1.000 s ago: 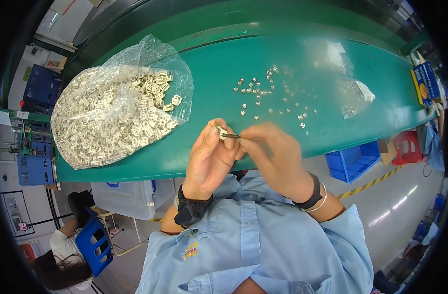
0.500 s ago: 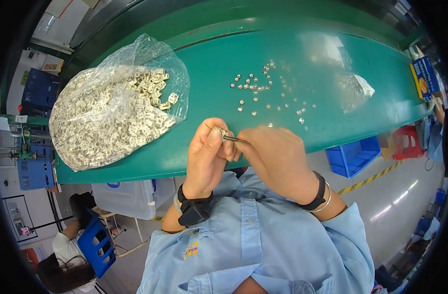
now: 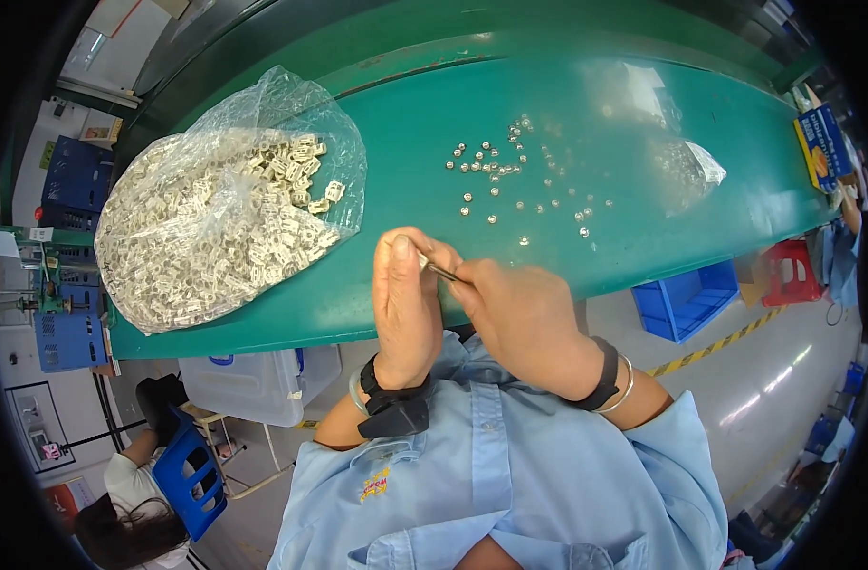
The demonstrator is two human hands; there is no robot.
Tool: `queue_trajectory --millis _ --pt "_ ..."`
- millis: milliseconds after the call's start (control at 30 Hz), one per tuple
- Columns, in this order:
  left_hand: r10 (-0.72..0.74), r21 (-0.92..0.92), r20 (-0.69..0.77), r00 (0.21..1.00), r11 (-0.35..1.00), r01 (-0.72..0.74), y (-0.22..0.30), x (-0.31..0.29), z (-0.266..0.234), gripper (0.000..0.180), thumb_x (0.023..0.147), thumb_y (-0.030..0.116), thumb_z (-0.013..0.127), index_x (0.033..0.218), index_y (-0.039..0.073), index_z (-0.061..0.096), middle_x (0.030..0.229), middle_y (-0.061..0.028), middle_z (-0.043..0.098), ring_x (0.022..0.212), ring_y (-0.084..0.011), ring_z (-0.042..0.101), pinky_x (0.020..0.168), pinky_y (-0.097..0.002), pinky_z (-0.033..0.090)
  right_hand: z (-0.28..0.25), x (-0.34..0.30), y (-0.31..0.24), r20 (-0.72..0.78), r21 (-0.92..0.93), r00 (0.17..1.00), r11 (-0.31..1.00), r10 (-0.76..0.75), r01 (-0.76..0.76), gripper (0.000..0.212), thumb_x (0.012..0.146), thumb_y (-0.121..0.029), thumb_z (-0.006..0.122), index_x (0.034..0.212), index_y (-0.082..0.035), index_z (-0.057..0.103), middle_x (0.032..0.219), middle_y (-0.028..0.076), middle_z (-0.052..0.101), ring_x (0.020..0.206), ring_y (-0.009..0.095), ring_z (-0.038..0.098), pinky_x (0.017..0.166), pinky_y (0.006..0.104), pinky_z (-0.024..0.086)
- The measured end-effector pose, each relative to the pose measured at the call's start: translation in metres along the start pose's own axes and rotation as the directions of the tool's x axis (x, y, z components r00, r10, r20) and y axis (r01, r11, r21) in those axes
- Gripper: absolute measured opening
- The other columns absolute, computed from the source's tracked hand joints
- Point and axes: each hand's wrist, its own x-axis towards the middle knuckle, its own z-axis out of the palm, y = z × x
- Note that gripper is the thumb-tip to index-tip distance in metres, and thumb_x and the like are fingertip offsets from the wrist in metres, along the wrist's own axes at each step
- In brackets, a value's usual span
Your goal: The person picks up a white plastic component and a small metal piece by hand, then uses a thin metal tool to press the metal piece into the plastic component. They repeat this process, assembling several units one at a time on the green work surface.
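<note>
Pinched in my left hand (image 3: 407,294) is a small cream plastic piece (image 3: 422,260), mostly hidden by the fingers. My right hand (image 3: 529,323) grips a thin dark metal tool (image 3: 441,273), possibly tweezers, whose tip meets the piece. Both hands are close together above the bench's near edge. Left of them lies a clear plastic bag (image 3: 215,228) full of similar cream pieces, a few loose at its mouth. Beyond my hands, several small shiny metal parts (image 3: 494,171) are scattered over the green bench top (image 3: 405,142).
At the bench's right lies a crumpled clear bag (image 3: 690,176), partly blurred. A blue and yellow box (image 3: 823,147) sits at the right end. Below the bench are a blue bin (image 3: 686,302), a red stool (image 3: 792,275) and a clear lidded box (image 3: 248,385). Another person (image 3: 139,489) sits lower left.
My left hand has turned, now showing more of its back, and the cream piece is more covered. My right hand has shifted slightly left and down with the tool.
</note>
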Motion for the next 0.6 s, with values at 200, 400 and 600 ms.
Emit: queue_trajectory --millis 200,400,600 --pt "-0.033 -0.211 0.026 0.999 0.977 0.038 0.0027 0.0041 0.0082 0.029 0.104 0.035 0.035 0.106 0.009 0.047 0.098 -0.0145 0.063 0.1 -0.0247 0.057 0.09 -0.0384 0.043 0.0041 0.0008 -0.0015 0.038 0.138 0.992 0.982 0.123 -0.128 0.014 0.091 -0.016 0.06 0.1 -0.006 0.057 0.076 0.013 0.064 0.065 0.033 0.063 0.055 0.0412 0.046" --pt "-0.158 -0.393 0.032 0.987 0.906 0.158 0.0053 0.0053 0.0077 0.03 0.104 0.035 0.034 0.107 0.009 0.047 0.101 -0.015 0.065 0.109 -0.0289 0.056 0.095 -0.0419 0.043 0.0062 0.0012 0.0009 0.0 0.231 0.992 0.965 0.125 -0.122 0.015 0.093 -0.016 0.058 0.104 -0.006 0.057 0.078 0.014 0.065 0.068 0.033 0.064 0.057 0.0408 0.047" --pt "-0.099 -0.333 0.081 0.992 0.935 0.121 0.0033 0.0049 0.005 0.028 0.104 0.034 0.034 0.106 0.009 0.047 0.098 -0.0159 0.065 0.107 -0.0306 0.057 0.096 -0.0431 0.042 0.0013 0.0039 -0.0019 0.1 0.228 0.98 0.955 0.173 -0.192 0.014 0.093 -0.016 0.057 0.103 -0.006 0.057 0.081 0.015 0.065 0.069 0.033 0.064 0.058 0.0403 0.048"
